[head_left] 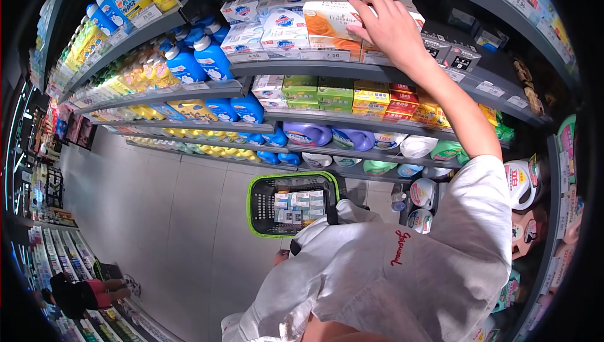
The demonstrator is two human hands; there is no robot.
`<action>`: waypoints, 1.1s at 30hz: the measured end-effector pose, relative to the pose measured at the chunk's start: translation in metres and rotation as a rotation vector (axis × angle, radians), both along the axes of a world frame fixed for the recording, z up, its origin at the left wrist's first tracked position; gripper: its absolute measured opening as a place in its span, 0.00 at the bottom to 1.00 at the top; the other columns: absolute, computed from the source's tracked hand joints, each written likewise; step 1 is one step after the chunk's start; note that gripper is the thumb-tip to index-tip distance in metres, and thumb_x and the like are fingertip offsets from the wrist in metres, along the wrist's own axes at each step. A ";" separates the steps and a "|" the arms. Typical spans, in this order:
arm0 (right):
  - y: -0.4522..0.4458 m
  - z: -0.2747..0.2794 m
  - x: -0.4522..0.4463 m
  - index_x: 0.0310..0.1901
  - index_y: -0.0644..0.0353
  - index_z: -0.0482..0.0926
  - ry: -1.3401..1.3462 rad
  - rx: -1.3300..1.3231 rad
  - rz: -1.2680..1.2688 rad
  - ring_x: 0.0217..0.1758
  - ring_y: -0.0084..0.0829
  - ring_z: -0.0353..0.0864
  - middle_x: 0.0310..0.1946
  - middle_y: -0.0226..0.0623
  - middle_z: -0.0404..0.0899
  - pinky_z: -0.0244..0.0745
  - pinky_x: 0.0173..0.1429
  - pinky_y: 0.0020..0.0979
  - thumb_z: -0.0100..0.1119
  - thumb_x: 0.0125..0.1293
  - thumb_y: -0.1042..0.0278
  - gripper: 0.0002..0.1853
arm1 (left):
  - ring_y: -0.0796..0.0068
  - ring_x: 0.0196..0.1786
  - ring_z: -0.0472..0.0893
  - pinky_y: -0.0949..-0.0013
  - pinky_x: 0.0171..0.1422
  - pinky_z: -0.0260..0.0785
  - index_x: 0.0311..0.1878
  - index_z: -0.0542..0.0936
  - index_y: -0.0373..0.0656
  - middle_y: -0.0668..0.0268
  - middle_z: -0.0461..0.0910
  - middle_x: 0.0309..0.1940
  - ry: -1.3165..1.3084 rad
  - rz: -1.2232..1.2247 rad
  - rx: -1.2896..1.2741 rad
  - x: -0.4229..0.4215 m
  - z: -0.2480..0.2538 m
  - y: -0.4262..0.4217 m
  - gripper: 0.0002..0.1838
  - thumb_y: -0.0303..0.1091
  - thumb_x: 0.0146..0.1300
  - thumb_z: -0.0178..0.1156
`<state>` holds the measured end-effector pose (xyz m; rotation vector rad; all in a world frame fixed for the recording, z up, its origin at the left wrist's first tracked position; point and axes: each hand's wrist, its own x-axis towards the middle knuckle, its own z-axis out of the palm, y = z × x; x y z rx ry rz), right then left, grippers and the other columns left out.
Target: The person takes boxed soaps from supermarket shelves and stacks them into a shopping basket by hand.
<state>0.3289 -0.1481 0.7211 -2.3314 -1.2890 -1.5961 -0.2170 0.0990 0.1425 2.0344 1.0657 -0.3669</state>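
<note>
My right hand (391, 29) is raised to the upper shelf, its thumb and fingers spread against the orange-and-white soap boxes (330, 20). The fingertips touch the upper boxes, and the palm covers part of the row. Only a small part of my left hand (281, 256) shows beside my white shirt; its fingers are mostly hidden. Just beyond it is a black shopping basket (258, 207) with a green rim. Several small white and blue boxes (301, 202) lie inside the basket.
White soap packs (286, 27) stand left of the orange boxes, dark boxes (462, 56) to the right. Lower shelves hold green soap packs (318, 92) and purple detergent bottles (306, 133). Blue pump bottles (211, 58) line the left. Another person (78, 295) stands across the aisle.
</note>
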 end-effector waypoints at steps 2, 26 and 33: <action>-0.002 0.002 0.004 0.50 0.58 0.74 0.002 -0.012 0.016 0.42 0.33 0.75 0.38 0.33 0.72 0.71 0.45 0.31 0.62 0.57 0.53 0.23 | 0.58 0.41 0.83 0.61 0.48 0.73 0.42 0.85 0.49 0.53 0.83 0.35 0.007 0.022 -0.037 -0.004 -0.014 0.004 0.14 0.42 0.57 0.57; -0.018 0.045 -0.083 0.47 0.60 0.75 0.300 -0.098 0.452 0.39 0.37 0.79 0.40 0.36 0.75 0.75 0.42 0.35 0.70 0.49 0.60 0.24 | 0.67 0.33 0.82 0.66 0.34 0.75 0.50 0.75 0.40 0.56 0.82 0.31 -0.032 0.236 -0.170 0.044 0.086 -0.022 0.15 0.32 0.60 0.56; 0.029 -0.018 -0.151 0.44 0.56 0.77 0.664 -0.372 0.790 0.37 0.33 0.77 0.37 0.32 0.75 0.71 0.40 0.32 0.73 0.34 0.62 0.29 | 0.71 0.46 0.78 0.68 0.50 0.73 0.64 0.63 0.45 0.58 0.76 0.49 -0.720 0.439 -0.633 0.169 0.248 -0.010 0.21 0.38 0.70 0.49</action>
